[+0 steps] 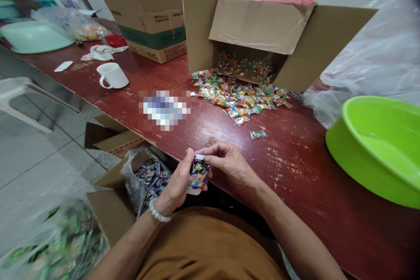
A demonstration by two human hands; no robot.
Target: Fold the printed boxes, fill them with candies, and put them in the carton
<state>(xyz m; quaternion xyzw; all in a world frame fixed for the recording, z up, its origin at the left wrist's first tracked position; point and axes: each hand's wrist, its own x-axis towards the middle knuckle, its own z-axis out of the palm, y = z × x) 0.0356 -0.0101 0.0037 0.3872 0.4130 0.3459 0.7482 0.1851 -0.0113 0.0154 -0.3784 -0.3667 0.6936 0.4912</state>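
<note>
My left hand (179, 183) grips a small purple printed packet (197, 176) from below, at the near edge of the dark red table (295, 170). My right hand (226, 162) pinches the packet's top edge with thumb and fingers. A pile of small colourful wrapped sweets (241, 94) spills from a tipped cardboard box (262, 35) across the table beyond my hands. One stray sweet (258, 134) lies closer to me.
A lime green basin (380, 148) sits at right beside clear plastic sheeting (377, 57). A white mug (111, 75), another cardboard box (151, 13) and a pale green basin (33, 37) stand at left. An open floor box (144, 179) holds purple packets.
</note>
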